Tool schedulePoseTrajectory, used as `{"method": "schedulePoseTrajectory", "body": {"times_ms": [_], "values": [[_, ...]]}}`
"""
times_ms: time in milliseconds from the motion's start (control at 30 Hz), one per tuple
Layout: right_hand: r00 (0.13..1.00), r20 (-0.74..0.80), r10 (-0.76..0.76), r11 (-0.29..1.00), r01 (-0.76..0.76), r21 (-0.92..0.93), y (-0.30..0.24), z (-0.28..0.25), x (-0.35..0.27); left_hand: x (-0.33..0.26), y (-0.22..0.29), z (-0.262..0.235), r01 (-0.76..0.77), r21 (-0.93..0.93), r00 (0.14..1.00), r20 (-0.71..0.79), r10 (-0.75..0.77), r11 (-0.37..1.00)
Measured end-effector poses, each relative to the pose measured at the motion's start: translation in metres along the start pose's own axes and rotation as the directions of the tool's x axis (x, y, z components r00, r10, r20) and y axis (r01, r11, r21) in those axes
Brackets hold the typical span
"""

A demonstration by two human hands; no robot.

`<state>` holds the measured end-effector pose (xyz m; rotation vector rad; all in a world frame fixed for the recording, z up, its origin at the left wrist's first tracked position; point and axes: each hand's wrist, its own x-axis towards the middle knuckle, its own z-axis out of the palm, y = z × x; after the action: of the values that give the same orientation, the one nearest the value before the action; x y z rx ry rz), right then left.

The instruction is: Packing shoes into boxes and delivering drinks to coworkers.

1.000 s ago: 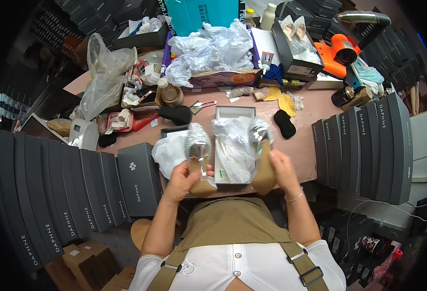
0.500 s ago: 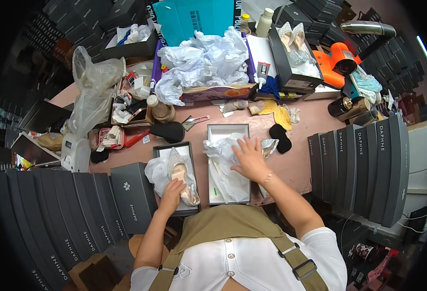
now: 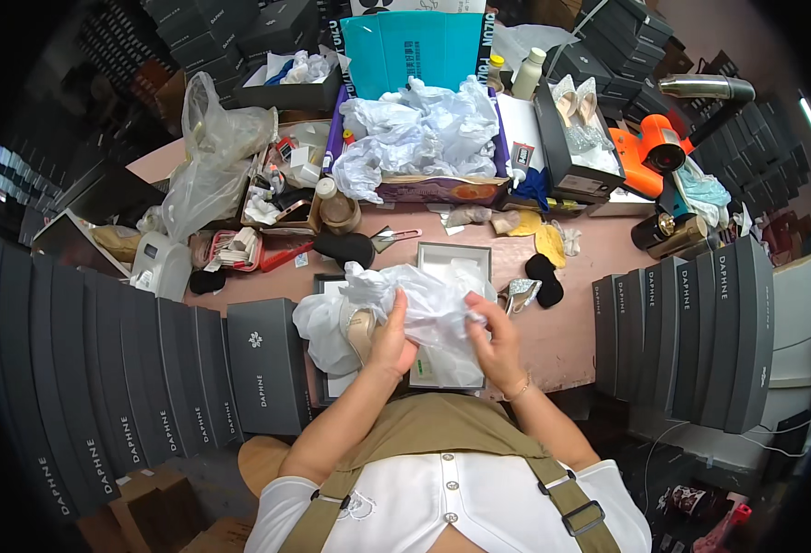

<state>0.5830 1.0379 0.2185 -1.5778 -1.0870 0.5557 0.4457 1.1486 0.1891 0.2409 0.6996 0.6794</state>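
Observation:
Both my hands hold a sheet of white tissue paper (image 3: 424,300) over two open shoe boxes in front of me. My left hand (image 3: 393,339) grips its lower left part, and my right hand (image 3: 491,334) pinches its right edge. Under the paper, a beige shoe (image 3: 361,332) lies in the left box (image 3: 322,387), wrapped in more white paper (image 3: 318,323). The right box (image 3: 461,256) is grey with a pale inside, mostly covered by the sheet. A silver glittery shoe (image 3: 521,295) lies on the table just right of that box.
Rows of dark grey shoe boxes stand at my left (image 3: 147,369) and right (image 3: 691,323). The pink table (image 3: 571,341) carries a black sock (image 3: 544,279), a yellow cloth (image 3: 549,241), a box of crumpled paper (image 3: 424,138), plastic bags (image 3: 207,157) and an orange tool (image 3: 659,152).
A second ago each hand held up a shoe. Those went down into the boxes, and now both hands have lifted the tissue paper from the right box.

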Motion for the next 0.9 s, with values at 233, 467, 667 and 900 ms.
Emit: {"method": "schedulePoseTrajectory", "body": {"times_ms": [233, 467, 667, 900], "values": [[0.821, 0.200, 0.535, 0.521, -0.506, 0.688, 0.039, -0.032, -0.083, -0.005, 0.019, -0.025, -0.157, -0.033, 0.977, -0.151, 0.151, 0.987], [0.989, 0.007, 0.150, 0.979, -0.149, 0.136, -0.021, -0.058, -0.032, -0.023, 0.015, -0.016, -0.343, 0.424, 0.934, 0.058, 0.353, 0.838], [0.940, 0.260, 0.219, 0.976, -0.214, -0.050, -0.018, -0.003, -0.010, -0.045, 0.012, -0.010, -0.236, 0.555, 0.953, 0.294, 0.077, 0.798], [0.922, 0.217, 0.320, 0.946, -0.323, -0.022, 0.003, 0.006, -0.007, -0.022, 0.021, -0.057, -0.170, 0.763, 0.984, 0.102, 0.142, 0.624]]}}
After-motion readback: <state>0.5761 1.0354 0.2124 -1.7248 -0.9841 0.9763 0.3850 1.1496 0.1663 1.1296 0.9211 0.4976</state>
